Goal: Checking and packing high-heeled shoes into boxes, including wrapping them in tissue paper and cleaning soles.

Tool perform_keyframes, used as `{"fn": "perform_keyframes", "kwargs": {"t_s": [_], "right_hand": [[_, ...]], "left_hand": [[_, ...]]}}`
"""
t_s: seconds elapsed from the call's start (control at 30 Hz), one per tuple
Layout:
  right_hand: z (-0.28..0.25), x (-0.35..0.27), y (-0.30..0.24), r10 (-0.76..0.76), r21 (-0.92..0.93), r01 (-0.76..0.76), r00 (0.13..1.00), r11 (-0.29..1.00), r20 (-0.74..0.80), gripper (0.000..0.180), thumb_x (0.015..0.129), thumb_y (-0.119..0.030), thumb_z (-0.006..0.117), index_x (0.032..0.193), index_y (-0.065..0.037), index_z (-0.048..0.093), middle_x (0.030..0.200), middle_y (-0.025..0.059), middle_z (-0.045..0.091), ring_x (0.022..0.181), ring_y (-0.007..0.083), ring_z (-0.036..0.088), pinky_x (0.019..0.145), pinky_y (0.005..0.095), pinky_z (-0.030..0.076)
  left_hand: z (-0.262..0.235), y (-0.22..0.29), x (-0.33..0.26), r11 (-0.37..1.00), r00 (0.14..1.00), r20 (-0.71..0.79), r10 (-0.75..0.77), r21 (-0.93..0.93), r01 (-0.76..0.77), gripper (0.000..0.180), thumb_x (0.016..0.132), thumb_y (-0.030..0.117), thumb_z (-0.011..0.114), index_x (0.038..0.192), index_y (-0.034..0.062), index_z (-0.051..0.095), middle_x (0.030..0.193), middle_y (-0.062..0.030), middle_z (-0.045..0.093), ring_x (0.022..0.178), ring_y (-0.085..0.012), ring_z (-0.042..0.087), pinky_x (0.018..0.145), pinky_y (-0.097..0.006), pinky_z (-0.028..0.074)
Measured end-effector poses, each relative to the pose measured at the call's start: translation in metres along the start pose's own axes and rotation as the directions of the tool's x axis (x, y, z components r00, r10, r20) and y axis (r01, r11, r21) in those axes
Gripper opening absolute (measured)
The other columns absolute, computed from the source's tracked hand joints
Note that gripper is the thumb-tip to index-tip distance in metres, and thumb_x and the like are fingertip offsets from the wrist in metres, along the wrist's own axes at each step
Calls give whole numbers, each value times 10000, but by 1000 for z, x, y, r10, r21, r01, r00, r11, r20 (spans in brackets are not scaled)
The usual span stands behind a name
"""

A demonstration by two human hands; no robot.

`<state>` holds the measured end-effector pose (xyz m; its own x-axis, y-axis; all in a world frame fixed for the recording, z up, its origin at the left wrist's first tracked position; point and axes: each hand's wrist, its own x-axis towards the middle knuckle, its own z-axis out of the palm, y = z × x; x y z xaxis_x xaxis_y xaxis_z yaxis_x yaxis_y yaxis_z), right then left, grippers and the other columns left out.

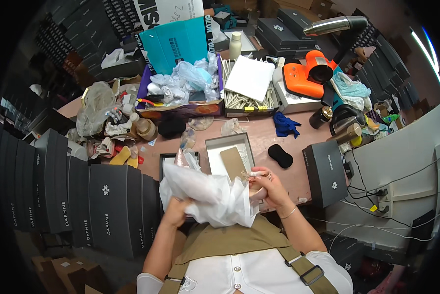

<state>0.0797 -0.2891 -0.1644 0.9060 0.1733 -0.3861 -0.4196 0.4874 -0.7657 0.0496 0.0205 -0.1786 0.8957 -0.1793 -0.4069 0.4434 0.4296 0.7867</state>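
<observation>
- Cluttered workroom, with a pinkish table (298, 182) spread before the person.
- Dark grey shoeboxes (114, 210) stand in a row at the left, close to the left forearm.
- Purple-sided carton (180, 112) at the back of the table, its teal flap upright, filled with crumpled plastic.
- White tissue paper (212, 193), bunched and partly blurred, lies between the two hands, in front of the person's apron.
- Open grey box (251, 147) with a white inside, just beyond the paper, holding a brown card (233, 164).
- Orange device (303, 78) at the back right.
- Right hand (273, 190), fingers curled round a pink shoe-like item (257, 194) at the paper's right edge; the paper hides much of it.
- Left hand (179, 210), closed on the paper's left side, its fingertips partly covered.
- Blue cloth (286, 125) beyond the right hand.
- Black pad (280, 156), rounded, nearer that hand.
</observation>
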Motion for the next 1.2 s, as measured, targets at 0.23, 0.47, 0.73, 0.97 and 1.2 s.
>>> {"fn": "perform_keyframes", "kwargs": {"t_s": [0.23, 0.47, 0.73, 0.97, 1.2], "right_hand": [[-76, 8, -77, -174, -179, 130, 950, 975, -257, 323, 920, -348, 589, 956, -27, 584, 794, 93, 630, 708, 138, 622, 646, 267, 515], [-60, 24, -86, -97, 100, 128, 957, 987, -274, 382, 962, -401, 483, 947, -25, 552, 840, 124, 627, 687, 216, 649, 610, 355, 559], [48, -8, -31, -237, -576, 633, 753, 518, 614, 450, 830, -372, 677, 1111, -30, 596, 1013, 91, 612, 937, 226, 600, 796, 346, 482], [81, 82, 7, -259, -678, 709, 629, -194, 733, 237, 738, -198, 688, 868, -63, 542, 774, 100, 514, 711, 296, 545, 638, 420, 453], [23, 114, 17, -283, -797, 589, 748, -136, 601, 179, 765, -208, 637, 848, -63, 574, 773, 107, 560, 703, 296, 598, 620, 411, 490]], "left_hand": [[23, 58, 53, 336, 585, 53, 810, 775, -536, 194, 881, 100, 558, 1011, -34, 614, 1077, -150, 608, 1030, -275, 582, 896, -384, 450], [61, -75, 95, 235, 763, 614, -202, 787, -570, 696, 731, 422, 748, 1238, 1, 525, 1333, -189, 468, 1283, -308, 412, 1064, -435, 317], [70, -39, 75, 826, 984, 137, -112, -538, 169, 607, 927, 580, 412, 1242, 63, 453, 1077, -114, 582, 897, -250, 594, 796, -408, 508], [97, -34, 41, 798, 983, -111, -146, -601, 50, 596, 941, 574, 370, 1261, 78, 449, 1139, -115, 579, 1028, -253, 572, 877, -401, 477], [38, -54, 52, 716, 978, -55, -203, -689, 110, 745, 867, 681, 355, 1217, 34, 475, 1007, -126, 573, 823, -266, 595, 781, -436, 521]]}}
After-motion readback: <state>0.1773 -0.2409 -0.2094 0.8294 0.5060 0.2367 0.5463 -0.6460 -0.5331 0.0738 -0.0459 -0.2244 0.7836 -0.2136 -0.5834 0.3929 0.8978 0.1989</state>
